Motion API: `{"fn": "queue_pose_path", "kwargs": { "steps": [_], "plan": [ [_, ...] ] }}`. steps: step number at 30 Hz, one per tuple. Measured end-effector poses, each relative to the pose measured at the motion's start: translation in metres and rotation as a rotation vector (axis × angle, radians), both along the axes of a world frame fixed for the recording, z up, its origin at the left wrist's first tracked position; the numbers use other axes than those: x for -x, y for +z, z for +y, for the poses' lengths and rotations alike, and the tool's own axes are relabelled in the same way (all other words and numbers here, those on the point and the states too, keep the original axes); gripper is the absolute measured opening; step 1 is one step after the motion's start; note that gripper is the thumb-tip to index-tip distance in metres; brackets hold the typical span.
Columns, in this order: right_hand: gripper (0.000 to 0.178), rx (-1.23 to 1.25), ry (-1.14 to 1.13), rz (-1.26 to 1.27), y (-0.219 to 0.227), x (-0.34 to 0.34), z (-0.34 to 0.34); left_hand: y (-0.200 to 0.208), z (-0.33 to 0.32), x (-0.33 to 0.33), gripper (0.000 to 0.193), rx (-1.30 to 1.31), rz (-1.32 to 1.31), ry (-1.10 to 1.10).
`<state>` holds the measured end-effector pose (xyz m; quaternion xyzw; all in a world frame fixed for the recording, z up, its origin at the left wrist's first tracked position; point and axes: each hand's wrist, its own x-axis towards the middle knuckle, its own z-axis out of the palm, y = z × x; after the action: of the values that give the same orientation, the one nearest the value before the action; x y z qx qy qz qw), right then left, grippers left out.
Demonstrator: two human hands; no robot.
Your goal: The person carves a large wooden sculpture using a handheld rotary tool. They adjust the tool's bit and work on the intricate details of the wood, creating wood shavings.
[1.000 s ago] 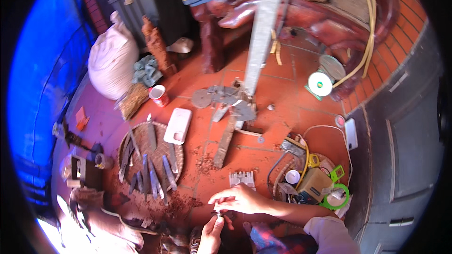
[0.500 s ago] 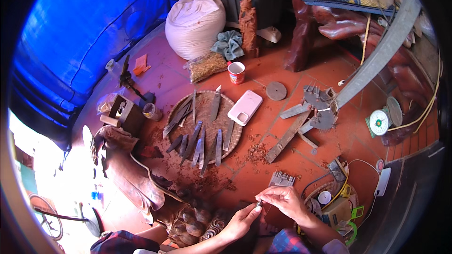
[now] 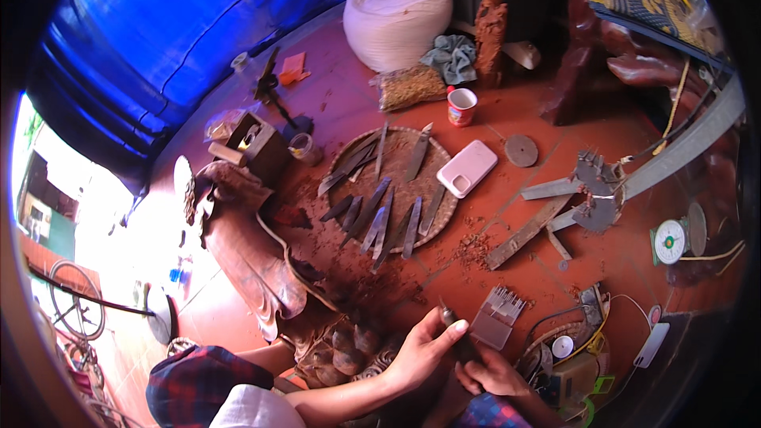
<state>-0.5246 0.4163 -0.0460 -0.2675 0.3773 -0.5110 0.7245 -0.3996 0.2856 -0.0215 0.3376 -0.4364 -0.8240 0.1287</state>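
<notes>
A slim dark handpiece [image 3: 449, 317] with a thin pointed tip is pinched between the thumb and fingers of my left hand [image 3: 424, 346]. My right hand [image 3: 491, 372] curls round its lower end, partly in shadow. Just beyond my hands lies a flat case [image 3: 495, 319] with a row of thin metal bits along its far edge. On my left a large brown wood carving [image 3: 254, 269] lies on the floor, with rounded lumps and curls at its near end, close to my left forearm.
A round woven tray [image 3: 444, 182] bears several flat chisel blades and a pink phone [image 3: 468, 169]. Farther off stand a red-and-white cup [image 3: 460, 107] and a white sack [image 3: 396, 16]. To the right are a metal stand [image 3: 594, 198], a dial scale [image 3: 670, 241] and a basket with cables [image 3: 547, 333].
My view has shifted, so the scene sits farther right. My hands were together at the handpiece's tip; my right hand has moved down to its lower end, and the tip now shows.
</notes>
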Motion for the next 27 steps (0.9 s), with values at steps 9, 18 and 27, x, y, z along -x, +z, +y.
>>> {"fn": "queue_pose_path", "kwargs": {
  "steps": [9,18,27],
  "plan": [
    [0.060,0.225,0.210,-1.088,-0.020,-0.023,0.005,0.025,-0.017,0.015,0.043,-0.232,0.456,-0.486],
    [0.053,-0.022,-0.347,-0.040,-0.023,-0.022,0.011,0.004,-0.002,0.022,0.025,-0.027,0.216,-0.150],
    [0.036,-0.072,-0.436,0.461,-0.017,-0.029,0.004,0.013,-0.024,0.013,0.021,0.230,-0.124,-0.153]
  ]
}}
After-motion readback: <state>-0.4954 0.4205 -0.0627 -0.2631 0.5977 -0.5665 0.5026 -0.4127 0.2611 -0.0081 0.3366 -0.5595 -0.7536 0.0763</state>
